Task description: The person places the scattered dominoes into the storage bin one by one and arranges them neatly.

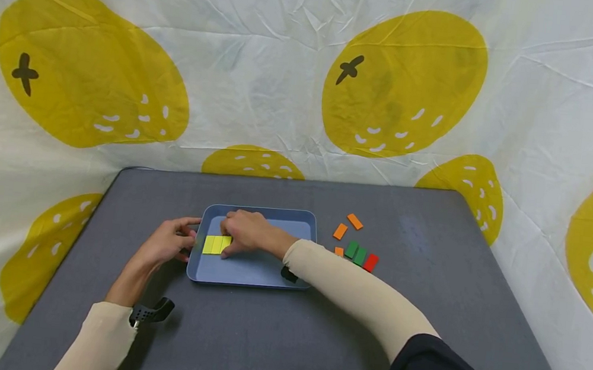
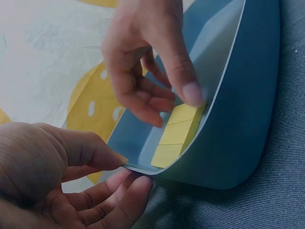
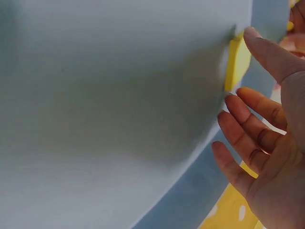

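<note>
A blue tray point(image 1: 256, 273) lies on the table, and a row of yellow blocks point(image 1: 213, 245) stands side by side near its left end. My left hand point(image 1: 165, 241) pinches the tray's left rim; in the left wrist view the thumb is on the edge and the fingers are outside the wall. Reaching across the tray, my right hand point(image 1: 249, 231) pinches the row's rightmost yellow block point(image 3: 238, 62) by its two ends, thumb at one and fingertips at the other. That hand covers part of the row in the head view.
Right of the tray lie loose orange blocks point(image 1: 355, 221), two green blocks point(image 1: 359, 256) and a red block point(image 1: 370, 262), some partly behind the right sleeve point(image 1: 351, 279). The grey table point(image 1: 260, 336) ends at a white cloth point(image 1: 263, 86) with yellow fruit prints.
</note>
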A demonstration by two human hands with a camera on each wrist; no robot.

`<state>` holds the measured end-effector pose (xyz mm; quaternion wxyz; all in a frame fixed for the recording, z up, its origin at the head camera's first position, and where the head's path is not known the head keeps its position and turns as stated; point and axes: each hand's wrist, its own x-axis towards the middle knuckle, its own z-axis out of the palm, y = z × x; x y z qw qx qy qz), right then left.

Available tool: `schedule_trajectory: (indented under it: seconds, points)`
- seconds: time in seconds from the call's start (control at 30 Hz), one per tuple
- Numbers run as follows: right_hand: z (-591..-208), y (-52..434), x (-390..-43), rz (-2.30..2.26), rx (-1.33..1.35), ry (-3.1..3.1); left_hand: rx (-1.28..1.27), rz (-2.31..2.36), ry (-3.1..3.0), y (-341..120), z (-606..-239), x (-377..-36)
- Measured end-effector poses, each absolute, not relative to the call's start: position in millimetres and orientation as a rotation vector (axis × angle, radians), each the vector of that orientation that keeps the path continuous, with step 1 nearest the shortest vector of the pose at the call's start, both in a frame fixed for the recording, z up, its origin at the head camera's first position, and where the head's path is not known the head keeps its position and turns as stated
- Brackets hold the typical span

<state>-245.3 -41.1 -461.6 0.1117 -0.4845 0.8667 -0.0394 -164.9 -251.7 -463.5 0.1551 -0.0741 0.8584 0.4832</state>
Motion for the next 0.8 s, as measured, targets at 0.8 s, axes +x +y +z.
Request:
schedule_trajectory:
  seconds: [0.8]
  points:
    - [-421,34,-245,-0.532,-1.299,2.534,-0.190,1.359,2.470,-250,-461,-163]
